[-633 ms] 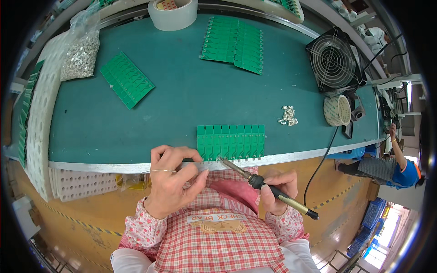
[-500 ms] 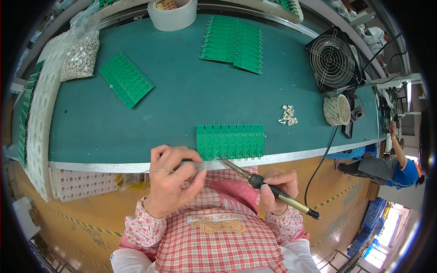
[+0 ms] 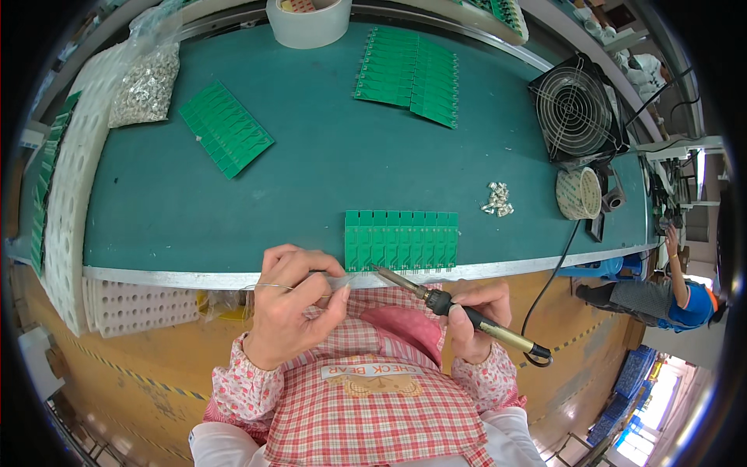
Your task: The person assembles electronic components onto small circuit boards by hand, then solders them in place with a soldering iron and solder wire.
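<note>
A green circuit board panel (image 3: pixel 401 237) with a row of pins lies at the table's near edge, right in front of me. My right hand (image 3: pixel 486 302) grips a soldering iron (image 3: pixel 440 302) by its handle, and the tip meets the panel's near edge, left of its middle. Thin solder wire (image 3: pixel 268 286) runs through the closed fingers of my left hand (image 3: pixel 299 300). That hand is just off the panel's near left corner. The wire's far end by the iron tip is too fine to make out clearly.
More green panels (image 3: pixel 408 74) lie at the back and another panel (image 3: pixel 226 128) at left. Small metal parts (image 3: pixel 498 201) are heaped at right, near a tape roll (image 3: pixel 578 194) and a fan (image 3: pixel 576 109). A bag of parts (image 3: pixel 146 86) rests beside white foam (image 3: pixel 70 179).
The view has shifted slightly, so the table's things sit a little further right. Against the panel, the iron tip is slightly further left. Both hands keep their grips.
</note>
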Motion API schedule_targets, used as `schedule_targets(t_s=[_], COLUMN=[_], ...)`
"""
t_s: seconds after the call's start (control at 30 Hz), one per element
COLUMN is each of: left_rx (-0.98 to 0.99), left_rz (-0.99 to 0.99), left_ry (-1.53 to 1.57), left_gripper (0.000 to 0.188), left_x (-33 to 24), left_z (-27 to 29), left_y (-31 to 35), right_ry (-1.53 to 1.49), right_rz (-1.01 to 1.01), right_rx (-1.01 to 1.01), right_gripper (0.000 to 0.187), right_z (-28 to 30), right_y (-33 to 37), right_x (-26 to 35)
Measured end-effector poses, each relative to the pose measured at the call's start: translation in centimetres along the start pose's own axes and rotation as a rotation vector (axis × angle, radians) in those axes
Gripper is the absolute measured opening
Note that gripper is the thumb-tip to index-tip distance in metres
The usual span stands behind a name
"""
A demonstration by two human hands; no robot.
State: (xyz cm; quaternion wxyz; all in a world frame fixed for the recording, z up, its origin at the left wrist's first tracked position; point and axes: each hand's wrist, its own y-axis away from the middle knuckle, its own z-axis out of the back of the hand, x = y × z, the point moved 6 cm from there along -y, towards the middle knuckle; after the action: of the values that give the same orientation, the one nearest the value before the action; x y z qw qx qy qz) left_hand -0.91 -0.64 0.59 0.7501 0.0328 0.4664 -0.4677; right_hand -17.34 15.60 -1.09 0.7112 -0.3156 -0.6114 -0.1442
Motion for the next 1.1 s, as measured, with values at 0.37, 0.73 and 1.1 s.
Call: schedule_targets(t_s=[0.37,0.73,1.1], left_rx=[0.023,-0.003,0.009], left_rz=[-0.029,-0.019,-0.044], left_ry=[-0.052,-0.069,-0.061], left_gripper=[0.024,0.023,0.020], left_x=[-0.1,-0.2,-0.3], left_z=[-0.3,-0.4,-0.2], left_y=[-0.2,-0.1,-0.2], right_ry=[-0.007,0.053,0.063], right_rz=[-0.033,0.032,0.082], right_rx=[0.029,0.048,0.061], right_gripper=[0.019,0.020,0.020], right_z=[-0.4,-0.5,-0.8], right_y=[-0.1,-0.2,-0.3], right_x=[-0.5,0.0,0.6])
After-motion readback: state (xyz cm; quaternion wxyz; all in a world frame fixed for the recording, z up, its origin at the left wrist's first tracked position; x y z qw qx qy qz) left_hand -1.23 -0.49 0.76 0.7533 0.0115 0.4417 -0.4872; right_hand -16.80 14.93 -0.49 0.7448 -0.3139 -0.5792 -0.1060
